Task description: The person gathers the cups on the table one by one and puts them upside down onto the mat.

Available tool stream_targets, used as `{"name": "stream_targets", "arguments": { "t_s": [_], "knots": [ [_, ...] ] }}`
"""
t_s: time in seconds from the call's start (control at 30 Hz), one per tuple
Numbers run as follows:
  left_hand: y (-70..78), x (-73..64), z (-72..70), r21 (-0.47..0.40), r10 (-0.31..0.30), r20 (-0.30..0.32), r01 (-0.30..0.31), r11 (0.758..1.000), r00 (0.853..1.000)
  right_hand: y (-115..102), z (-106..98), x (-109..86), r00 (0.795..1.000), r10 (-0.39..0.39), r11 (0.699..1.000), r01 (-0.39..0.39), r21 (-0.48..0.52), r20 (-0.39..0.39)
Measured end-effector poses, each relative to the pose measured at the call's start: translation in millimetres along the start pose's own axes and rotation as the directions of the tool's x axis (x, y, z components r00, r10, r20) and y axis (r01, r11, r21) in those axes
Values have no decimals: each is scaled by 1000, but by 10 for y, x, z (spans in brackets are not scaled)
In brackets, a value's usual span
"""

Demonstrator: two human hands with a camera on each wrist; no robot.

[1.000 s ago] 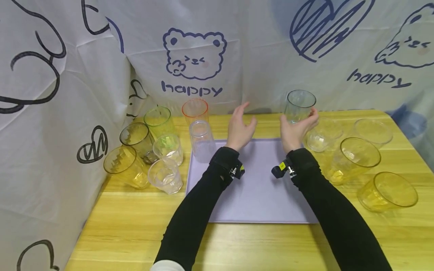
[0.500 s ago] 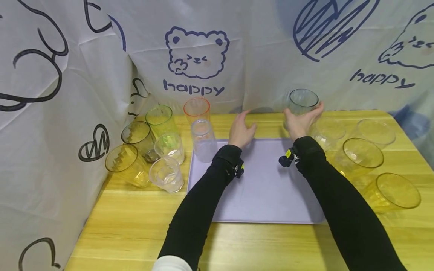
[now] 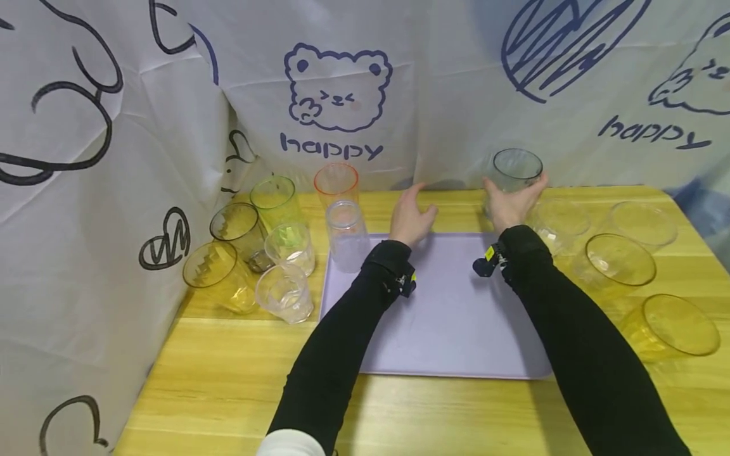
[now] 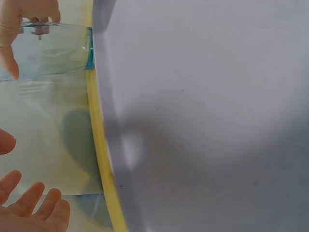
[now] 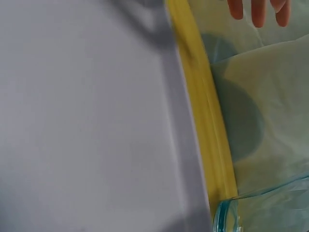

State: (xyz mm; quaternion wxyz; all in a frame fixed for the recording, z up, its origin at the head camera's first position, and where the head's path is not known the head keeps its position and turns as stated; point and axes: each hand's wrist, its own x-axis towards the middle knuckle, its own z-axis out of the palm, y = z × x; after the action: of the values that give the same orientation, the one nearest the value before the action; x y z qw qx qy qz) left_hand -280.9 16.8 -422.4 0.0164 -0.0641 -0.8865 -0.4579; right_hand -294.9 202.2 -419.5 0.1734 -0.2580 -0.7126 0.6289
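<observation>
My right hand (image 3: 511,206) holds a tall clear glass (image 3: 516,171) with a dark rim, at the table's back edge behind the tray. Thumb and fingers reach round opposite sides of the glass and hide its lower part in the head view. In the left wrist view the bluish glass (image 4: 58,50) shows its teal base by the yellow table edge. Nearby on the left, my left hand (image 3: 412,218) hovers over the tray's back edge, fingers relaxed and holding nothing. Between my forearms lies the pale purple tray (image 3: 450,316).
Left of the tray cluster several tumblers, including an amber one (image 3: 211,272), a green-rimmed one (image 3: 276,199) and a red-rimmed one (image 3: 336,180). An inverted clear tumbler (image 3: 348,240) overlaps the tray's back left corner. Yellow tumblers (image 3: 673,326) and clear ones stand right. Printed cloth (image 3: 445,95) hangs behind.
My right hand has moved slightly forward and covers more of the glass's lower part. My left hand has sunk a little. The head view has shifted slightly.
</observation>
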Motion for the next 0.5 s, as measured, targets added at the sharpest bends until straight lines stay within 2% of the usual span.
{"name": "stream_targets", "arguments": {
  "t_s": [0.17, 0.5],
  "knots": [
    [38, -24, -10, -18, -13, 20, 13, 1000, 1000, 6, -29, 4, 1000, 17, 1000, -17, -4, 7],
    [137, -92, -50, -25, 40, 21, -39, 999, 999, -33, -66, 51, 997, -71, 997, 72, -18, 32]
  ]
}}
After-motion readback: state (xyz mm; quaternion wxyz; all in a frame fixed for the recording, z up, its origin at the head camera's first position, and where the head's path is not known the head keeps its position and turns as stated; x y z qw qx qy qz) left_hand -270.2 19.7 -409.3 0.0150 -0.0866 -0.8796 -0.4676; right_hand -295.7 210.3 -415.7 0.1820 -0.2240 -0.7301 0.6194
